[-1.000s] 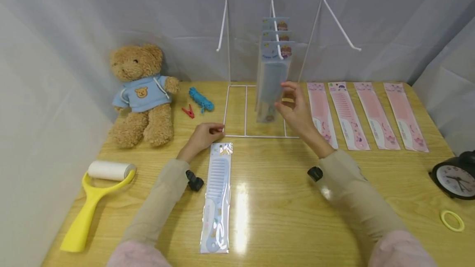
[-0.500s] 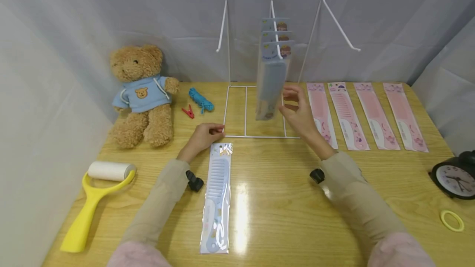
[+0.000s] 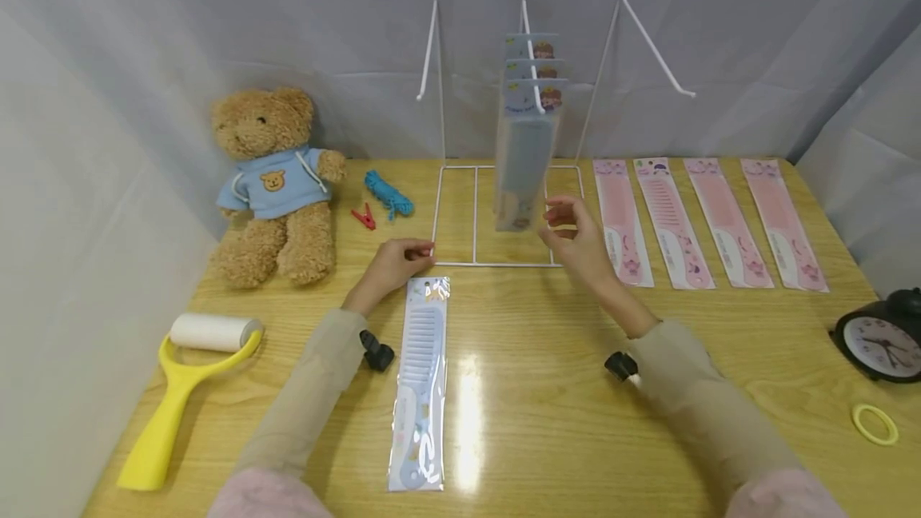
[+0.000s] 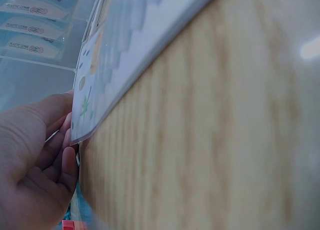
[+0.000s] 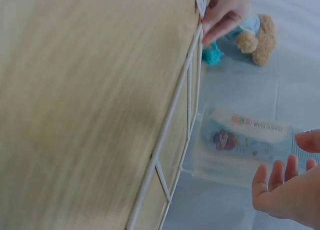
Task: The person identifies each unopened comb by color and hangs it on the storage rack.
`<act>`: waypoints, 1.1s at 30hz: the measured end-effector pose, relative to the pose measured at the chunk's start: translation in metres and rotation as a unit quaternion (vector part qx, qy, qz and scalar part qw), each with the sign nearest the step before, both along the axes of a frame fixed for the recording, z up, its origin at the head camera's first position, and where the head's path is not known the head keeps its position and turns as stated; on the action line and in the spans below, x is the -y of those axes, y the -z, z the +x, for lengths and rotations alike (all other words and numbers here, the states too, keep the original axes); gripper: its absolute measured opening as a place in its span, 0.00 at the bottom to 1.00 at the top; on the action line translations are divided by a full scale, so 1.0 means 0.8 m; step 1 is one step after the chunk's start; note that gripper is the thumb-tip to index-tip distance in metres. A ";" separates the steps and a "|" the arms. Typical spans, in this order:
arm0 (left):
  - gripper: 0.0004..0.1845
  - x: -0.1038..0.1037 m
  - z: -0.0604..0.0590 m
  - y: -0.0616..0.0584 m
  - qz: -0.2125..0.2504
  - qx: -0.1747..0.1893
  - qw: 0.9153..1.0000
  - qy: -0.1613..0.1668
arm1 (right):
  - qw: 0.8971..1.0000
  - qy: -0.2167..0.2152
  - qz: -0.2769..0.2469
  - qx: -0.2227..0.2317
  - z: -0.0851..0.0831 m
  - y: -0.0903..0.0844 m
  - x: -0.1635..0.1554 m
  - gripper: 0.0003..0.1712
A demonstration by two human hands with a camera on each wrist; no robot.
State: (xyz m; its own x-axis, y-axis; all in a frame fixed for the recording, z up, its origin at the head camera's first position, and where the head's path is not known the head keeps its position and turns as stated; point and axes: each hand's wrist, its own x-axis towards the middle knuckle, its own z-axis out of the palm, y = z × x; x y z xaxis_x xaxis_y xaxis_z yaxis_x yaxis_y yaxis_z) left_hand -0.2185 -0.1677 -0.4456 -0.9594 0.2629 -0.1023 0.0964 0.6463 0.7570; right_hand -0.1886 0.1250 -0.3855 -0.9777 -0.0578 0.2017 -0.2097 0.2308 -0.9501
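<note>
Head view. The white wire display rack (image 3: 496, 214) stands at the middle of the table's (image 3: 547, 414) far edge. Blue packaged combs (image 3: 527, 158) hang in a bunch from its centre hook. The right hand (image 3: 576, 240) is raised just to the right of the bunch's lower end, fingers loosely spread and holding nothing; no contact with the packs is visible. The left hand (image 3: 394, 260) rests on the table at the rack's near left corner, fingertips at the wire and at the top end of a single blue packaged comb (image 3: 421, 390) that lies lengthwise toward the near edge. Four pink packaged combs (image 3: 708, 222) lie side by side toward the far right corner. A teddy bear (image 3: 277, 182), a blue cord (image 3: 388, 193) and a red clip (image 3: 364, 217) sit toward the far left corner, a yellow lint roller (image 3: 183, 382) along the left edge, an alarm clock (image 3: 881, 342) and a yellow ring (image 3: 875, 425) at the right edge.

Left wrist view. Only here is the grip detail visible: the left hand's (image 4: 35, 165) curled fingers touch the end of the flat comb pack (image 4: 120, 64); whether they pinch it cannot be told.

Right wrist view. The right hand (image 5: 287, 192) shows an open palm with parted fingers just beside the hanging packs (image 5: 240, 145), apart from them.
</note>
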 end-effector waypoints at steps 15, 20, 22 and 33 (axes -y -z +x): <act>0.19 -0.001 0.000 -0.001 0.003 0.000 1.000 0.002 | 0.993 -0.073 0.074 0.056 0.049 0.031 0.008 0.20; 0.19 0.000 0.001 -0.001 -0.001 -0.006 1.000 0.004 | 0.989 -0.100 0.093 0.059 0.064 0.041 0.021 0.18; 0.19 0.000 0.001 -0.001 -0.001 -0.006 1.000 0.004 | 0.987 -0.112 0.100 0.058 0.070 0.045 0.026 0.18; 0.19 -0.001 0.001 -0.002 -0.003 -0.002 1.000 0.002 | 0.965 -0.177 0.158 0.110 0.098 0.062 0.056 0.22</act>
